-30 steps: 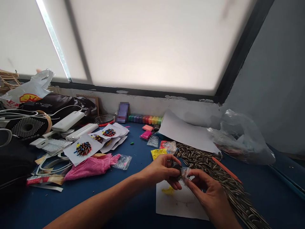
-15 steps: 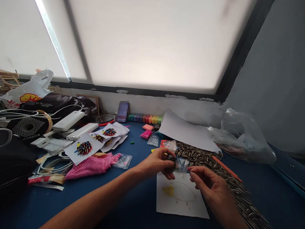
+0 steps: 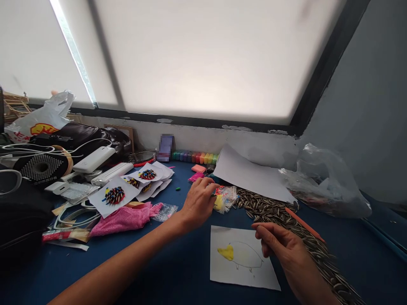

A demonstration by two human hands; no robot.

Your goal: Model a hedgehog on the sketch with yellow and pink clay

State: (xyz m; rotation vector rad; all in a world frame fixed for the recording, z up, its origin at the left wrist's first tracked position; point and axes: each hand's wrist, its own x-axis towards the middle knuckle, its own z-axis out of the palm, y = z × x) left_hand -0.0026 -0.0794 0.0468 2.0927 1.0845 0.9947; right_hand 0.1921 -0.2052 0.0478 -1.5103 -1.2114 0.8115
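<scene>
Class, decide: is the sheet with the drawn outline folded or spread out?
Spread out: the sheet lies flat on the blue table, and no fold shows across it.

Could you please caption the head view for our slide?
Left hand and right hand near a partly yellow drawing, striped seeds alongside.

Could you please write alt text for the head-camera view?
A person's left hand is beside clear plastic packets, and the right hand near a white rectangular paper card bearing a drawn oval with a yellow pointed end. Dark striped seeds lie heaped behind and right of the card on a blue tabletop.
</scene>
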